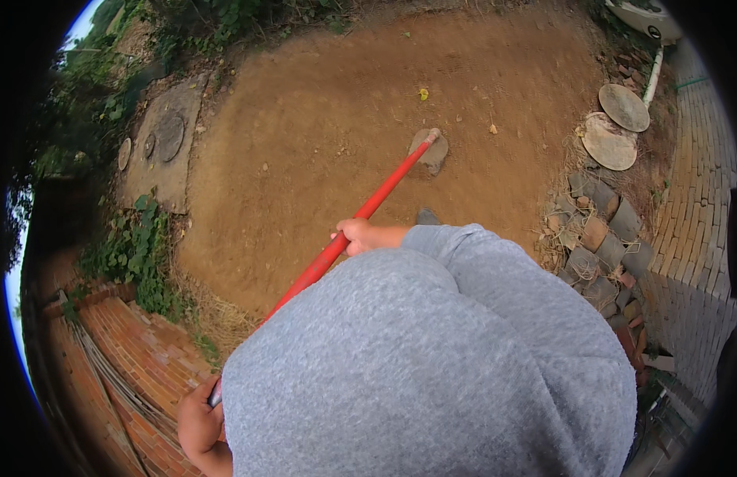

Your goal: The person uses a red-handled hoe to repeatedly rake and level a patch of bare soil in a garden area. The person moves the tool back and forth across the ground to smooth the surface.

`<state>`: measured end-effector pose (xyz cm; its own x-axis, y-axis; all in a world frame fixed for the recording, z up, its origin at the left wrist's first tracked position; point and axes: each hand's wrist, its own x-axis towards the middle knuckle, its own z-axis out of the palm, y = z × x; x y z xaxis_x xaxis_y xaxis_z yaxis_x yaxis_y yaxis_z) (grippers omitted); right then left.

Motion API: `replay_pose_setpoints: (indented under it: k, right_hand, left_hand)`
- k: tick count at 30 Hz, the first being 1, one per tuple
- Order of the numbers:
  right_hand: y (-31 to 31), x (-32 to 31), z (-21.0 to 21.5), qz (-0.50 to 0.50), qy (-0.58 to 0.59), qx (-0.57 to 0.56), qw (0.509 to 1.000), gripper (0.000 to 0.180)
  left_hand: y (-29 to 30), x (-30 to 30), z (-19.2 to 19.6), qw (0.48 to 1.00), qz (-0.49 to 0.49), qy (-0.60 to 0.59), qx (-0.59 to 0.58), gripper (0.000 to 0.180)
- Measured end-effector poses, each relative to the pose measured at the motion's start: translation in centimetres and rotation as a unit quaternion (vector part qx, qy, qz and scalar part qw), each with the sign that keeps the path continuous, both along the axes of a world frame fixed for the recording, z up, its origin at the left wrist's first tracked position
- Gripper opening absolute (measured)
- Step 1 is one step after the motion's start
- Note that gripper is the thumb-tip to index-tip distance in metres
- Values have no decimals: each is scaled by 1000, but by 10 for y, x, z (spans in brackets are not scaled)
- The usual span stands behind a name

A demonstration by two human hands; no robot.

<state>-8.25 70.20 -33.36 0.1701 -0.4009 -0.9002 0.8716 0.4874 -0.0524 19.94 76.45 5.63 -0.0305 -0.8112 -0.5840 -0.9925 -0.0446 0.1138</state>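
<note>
A long-handled hoe with a red handle (380, 193) runs slantwise from my lower left up to the middle of the bare soil. Its dirt-coated blade (432, 159) rests at the ground, turned back toward me. My right hand (355, 236) is closed round the middle of the handle. Lower down, beside my left hip, my left hand (198, 417) is wrapped round the rear end of the handle, where a greyish-purple bit shows. My grey top hides the stretch of handle between the hands. The tip of a dark shoe (427, 216) shows beyond my right sleeve.
Brown soil (305, 95) spreads ahead. On the right lie stacked tiles and stones (603, 230), two round lids (611, 141) and a brick path (694, 183). Left are a slab (158, 151), leafy plants (138, 250) and red brick paving (138, 350) with long thin poles.
</note>
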Motion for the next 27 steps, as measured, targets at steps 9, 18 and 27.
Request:
replay_pose_setpoints:
  k: [9, 18, 27]
  right_hand:
    - [-3, -29, 10, -53, 57, -38, 996, 38]
    - [12, 29, -40, 39, -1, -30, 999, 26]
    - [-1, -7, -16, -10, 31, -44, 998, 29]
  left_hand:
    - [4, 8, -34, 982, 123, 145, 4, 32]
    - [-9, 18, 7, 996, -80, 34, -26, 33]
    - [-13, 20, -21, 990, 20, 140, -8, 35]
